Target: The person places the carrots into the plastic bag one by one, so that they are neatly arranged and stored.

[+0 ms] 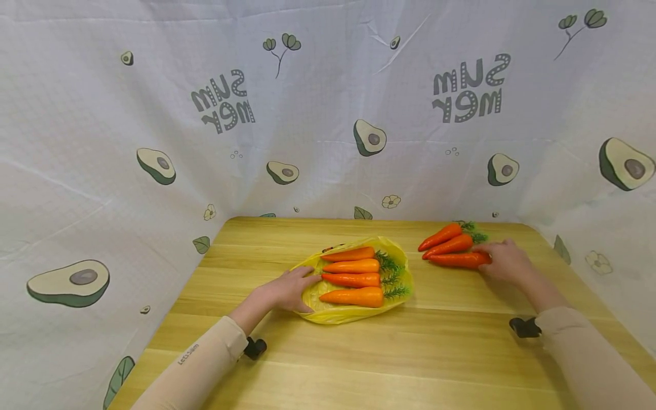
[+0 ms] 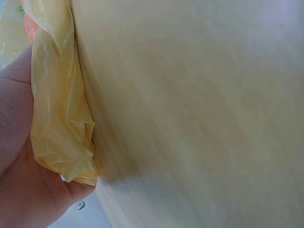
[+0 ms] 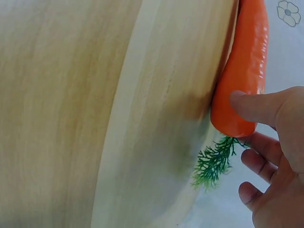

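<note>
A yellow plastic bag lies spread on the table, with several orange carrots in a row on it, their green tops pointing right. My left hand grips the bag at its left end. In the left wrist view, crumpled bag plastic sits between the thumb and fingers. Right of the bag are three redder carrots. My right hand pinches the nearest carrot at its thick top end. The right wrist view shows the thumb pressed on this carrot, with fingers behind it near the green leaves.
Two more carrots lie just behind the pinched one, close to the table's back edge. The wooden table meets a white curtain printed with avocados behind and on both sides. Black wrist mounts hang below both sleeves.
</note>
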The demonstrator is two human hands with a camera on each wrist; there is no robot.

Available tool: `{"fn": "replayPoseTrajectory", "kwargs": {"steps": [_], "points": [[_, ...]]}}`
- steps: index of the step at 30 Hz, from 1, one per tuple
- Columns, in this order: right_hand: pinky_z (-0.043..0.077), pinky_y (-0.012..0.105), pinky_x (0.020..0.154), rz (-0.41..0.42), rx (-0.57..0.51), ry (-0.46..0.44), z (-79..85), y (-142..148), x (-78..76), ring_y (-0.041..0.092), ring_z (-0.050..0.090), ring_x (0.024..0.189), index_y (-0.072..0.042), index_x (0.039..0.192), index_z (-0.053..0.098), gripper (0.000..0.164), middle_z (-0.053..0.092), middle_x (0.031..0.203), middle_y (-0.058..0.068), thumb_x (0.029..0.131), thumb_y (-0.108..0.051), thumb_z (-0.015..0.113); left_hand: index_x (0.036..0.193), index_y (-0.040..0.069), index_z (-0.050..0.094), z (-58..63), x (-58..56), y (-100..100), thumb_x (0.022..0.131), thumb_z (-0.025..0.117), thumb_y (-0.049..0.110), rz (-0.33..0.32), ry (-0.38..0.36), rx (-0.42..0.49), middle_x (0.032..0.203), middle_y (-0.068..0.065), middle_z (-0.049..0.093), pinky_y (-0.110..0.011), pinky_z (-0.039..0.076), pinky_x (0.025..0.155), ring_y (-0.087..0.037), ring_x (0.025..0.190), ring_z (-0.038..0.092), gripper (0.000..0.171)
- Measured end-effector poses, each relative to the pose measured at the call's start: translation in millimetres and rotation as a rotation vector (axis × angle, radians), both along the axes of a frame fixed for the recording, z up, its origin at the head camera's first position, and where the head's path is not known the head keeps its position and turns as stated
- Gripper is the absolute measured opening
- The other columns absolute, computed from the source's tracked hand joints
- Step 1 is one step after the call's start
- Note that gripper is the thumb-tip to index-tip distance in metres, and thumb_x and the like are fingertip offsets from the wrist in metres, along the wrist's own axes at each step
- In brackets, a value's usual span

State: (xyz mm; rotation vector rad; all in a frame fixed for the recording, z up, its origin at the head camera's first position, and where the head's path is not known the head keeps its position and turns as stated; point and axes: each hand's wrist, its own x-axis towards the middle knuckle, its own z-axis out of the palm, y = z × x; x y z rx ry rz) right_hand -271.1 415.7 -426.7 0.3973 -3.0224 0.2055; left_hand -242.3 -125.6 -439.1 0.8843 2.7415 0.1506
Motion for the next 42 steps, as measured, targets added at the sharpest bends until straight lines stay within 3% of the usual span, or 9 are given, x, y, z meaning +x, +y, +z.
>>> {"fn": "replayPoseTrajectory", "kwargs": {"steps": [4,13,25,42], "points": [[0.046,0.058,0.071,-0.004,0.012,-0.006,0.2,-1.0,1.6,0.047,0.049,0.098,-0.001,0.129,0.065,0.047,0.062,0.126,0.033,0.086,-0.017,0.074,0.155,0.018,0.040,-0.1,-0.1,0.1,0.085,0.079,0.048,-0.002,0.005,-0.004,0.163,-0.015,0.029,-0.061,0.026,0.119,-0.032,0.151,0.028,0.085],[0.040,0.075,0.082,-0.017,0.002,-0.034,-2.0,1.6,4.0,0.058,0.048,0.115,-0.003,0.131,0.063,0.047,0.057,0.132,0.035,0.088,-0.020,0.072,0.156,0.019,0.039,0.2,0.2,1.0,0.086,0.078,0.049,0.001,0.000,-0.012,0.165,-0.014,0.027,-0.061,0.025,0.120,-0.031,0.152,0.027,0.086],[0.044,0.073,0.077,-0.005,-0.004,-0.042,4.7,-0.6,9.6,0.057,0.053,0.109,-0.002,0.129,0.064,0.048,0.060,0.127,0.035,0.088,-0.023,0.073,0.155,0.018,0.041,2.3,1.9,1.0,0.085,0.078,0.049,-0.006,0.006,-0.001,0.164,-0.015,0.028,-0.062,0.027,0.119,-0.032,0.151,0.027,0.085],[0.051,0.063,0.081,0.097,-0.078,-0.001,24.2,-16.9,13.8,0.046,0.065,0.095,0.008,0.124,0.065,0.049,0.069,0.107,0.030,0.088,-0.023,0.076,0.154,0.017,0.043,3.4,3.3,0.4,0.085,0.078,0.048,-0.003,0.002,0.019,0.163,-0.015,0.030,-0.062,0.028,0.118,-0.032,0.151,0.028,0.083]]}}
